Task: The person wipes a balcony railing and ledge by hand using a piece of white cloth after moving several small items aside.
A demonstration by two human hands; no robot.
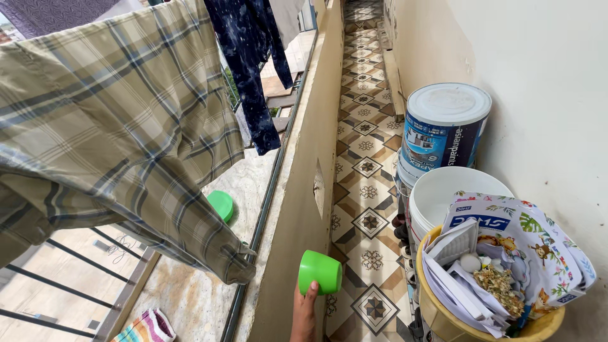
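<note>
My right hand [304, 311] rises from the bottom edge and grips a bright green plastic cup [320, 271], held on its side beside the tan parapet wall [310, 145]. My left hand is out of sight. A large plaid shirt [107, 133] hangs in front of me on the left, its cuff dangling just left of the cup. A second green round piece [220, 204] lies on the marbled ledge [190, 291] beyond the wall.
A dark blue garment [253, 69] hangs further back. On the right stand a lidded paint bucket [443, 126], a white bucket [437, 190] and a yellow tub [437, 316] stuffed with papers and a floral bag. Patterned tiles [367, 171] run along the narrow passage. A striped cloth [149, 326] lies by the railing.
</note>
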